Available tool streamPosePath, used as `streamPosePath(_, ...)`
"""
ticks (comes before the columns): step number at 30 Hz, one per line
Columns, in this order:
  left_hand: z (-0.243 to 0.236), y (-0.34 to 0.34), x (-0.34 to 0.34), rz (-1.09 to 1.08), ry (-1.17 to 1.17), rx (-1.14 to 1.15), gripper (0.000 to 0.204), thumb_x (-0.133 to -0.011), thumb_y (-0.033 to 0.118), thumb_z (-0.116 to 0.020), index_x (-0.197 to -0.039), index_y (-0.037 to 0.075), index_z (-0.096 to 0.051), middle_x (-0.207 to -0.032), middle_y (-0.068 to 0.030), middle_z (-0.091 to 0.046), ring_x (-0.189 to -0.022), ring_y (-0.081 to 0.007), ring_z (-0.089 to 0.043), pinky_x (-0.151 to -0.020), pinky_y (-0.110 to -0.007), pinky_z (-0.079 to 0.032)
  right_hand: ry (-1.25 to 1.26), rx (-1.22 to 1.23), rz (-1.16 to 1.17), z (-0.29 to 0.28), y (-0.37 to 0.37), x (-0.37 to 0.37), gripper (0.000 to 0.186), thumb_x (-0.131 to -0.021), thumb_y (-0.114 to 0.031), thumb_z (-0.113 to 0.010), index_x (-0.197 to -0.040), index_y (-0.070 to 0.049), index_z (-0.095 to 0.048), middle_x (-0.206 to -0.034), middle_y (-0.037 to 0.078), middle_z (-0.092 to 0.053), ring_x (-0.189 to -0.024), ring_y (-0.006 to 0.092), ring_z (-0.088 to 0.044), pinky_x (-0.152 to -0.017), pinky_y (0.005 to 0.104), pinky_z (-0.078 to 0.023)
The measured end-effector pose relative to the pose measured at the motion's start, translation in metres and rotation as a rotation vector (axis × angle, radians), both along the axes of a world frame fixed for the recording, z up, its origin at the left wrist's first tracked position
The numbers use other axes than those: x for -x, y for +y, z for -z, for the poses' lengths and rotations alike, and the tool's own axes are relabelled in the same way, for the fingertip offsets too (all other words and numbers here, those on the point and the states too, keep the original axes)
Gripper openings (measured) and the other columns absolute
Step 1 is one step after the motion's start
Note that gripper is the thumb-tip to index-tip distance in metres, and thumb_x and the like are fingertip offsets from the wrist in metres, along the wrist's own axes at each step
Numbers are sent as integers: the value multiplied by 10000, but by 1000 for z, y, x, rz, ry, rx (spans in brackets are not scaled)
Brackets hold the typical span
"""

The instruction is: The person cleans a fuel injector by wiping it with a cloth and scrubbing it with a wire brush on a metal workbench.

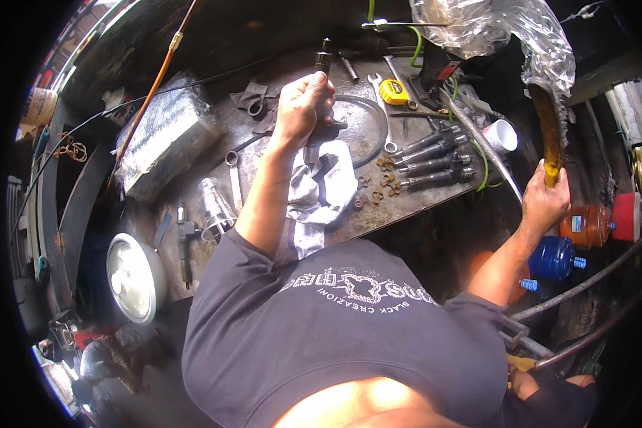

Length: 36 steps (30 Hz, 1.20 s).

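My left hand [301,107] is closed around a dark fuel injector [324,60], held upright above the workbench with its thin tip pointing away from me. The injector's lower end reaches down over a crumpled white cloth [335,178]. Out to the right, my right hand [547,200] grips the near end of a curved yellow-brown lever handle [547,121]. Clear plastic wrap covers the handle's far end. Between my hands, several more injectors [435,158] lie side by side on the bench, with small rusty clamps [385,180] next to them.
Beyond the cloth lie a combination wrench [379,107] and a yellow tape measure [393,92]. A white cup [501,135] rests near the right edge. At left are a plastic-wrapped box [167,135], another wrench [233,175], a clear cup [216,203] and one injector [185,246]. Large bottles [551,258] stand right.
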State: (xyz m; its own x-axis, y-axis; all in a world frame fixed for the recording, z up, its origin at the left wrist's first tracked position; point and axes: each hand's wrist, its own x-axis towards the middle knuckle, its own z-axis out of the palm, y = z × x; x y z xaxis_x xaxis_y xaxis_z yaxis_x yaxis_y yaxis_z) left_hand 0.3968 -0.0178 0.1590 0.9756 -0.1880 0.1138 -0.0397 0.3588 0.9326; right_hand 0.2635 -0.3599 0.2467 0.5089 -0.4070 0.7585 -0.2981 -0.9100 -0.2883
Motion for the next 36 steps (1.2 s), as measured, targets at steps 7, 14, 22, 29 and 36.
streamPosePath(7, 15, -16, -24, -15, 194, -64, 334, -906, 346, -542, -786, 34, -540, -588, -24, -494, -438, -115, -465, -429, -254, -420, 724, -143, 358, 12, -2, -13, 313, -786, -367, -605, -1032, -173, -624, -978, 161, -646, -954, 376, -599, -787, 468, -477)
streamPosePath(14, 1, -42, -52, 8, 221, -98, 304, -898, 318, -556, -776, 40, -536, -588, -26, -494, -450, -120, -457, -426, -260, -424, 779, -262, 405, 34, -14, -8, 314, -788, -386, -572, -1001, -162, -628, -989, 177, -643, -969, 384, -591, -813, 483, -466)
streamPosePath(22, -8, -44, -53, -10, 239, -45, 327, -907, 294, -553, -749, 8, -560, -586, -36, -526, -440, -106, -470, -409, -239, -410, 685, -248, 368, 43, -14, -3, 279, -771, -322, -577, -973, -137, -628, -936, 186, -648, -917, 398, -601, -783, 484, -474)
streamPosePath(29, -6, -45, -58, 38, 241, -86, 308, -883, 331, -578, -783, 42, -538, -590, -28, -499, -441, -125, -457, -429, -262, -428, 682, -283, 354, 48, -12, -1, 287, -775, -346, -587, -941, -116, -626, -930, 194, -643, -925, 405, -590, -769, 479, -464)
streamPosePath(36, -7, -43, -61, 19, 265, -58, 317, -907, 283, -551, -759, 3, -568, -590, -35, -529, -451, -106, -466, -415, -249, -414, 631, -265, 350, 50, -7, 1, 207, -741, -253, -554, -863, -103, -628, -860, 203, -646, -857, 414, -605, -737, 499, -473)
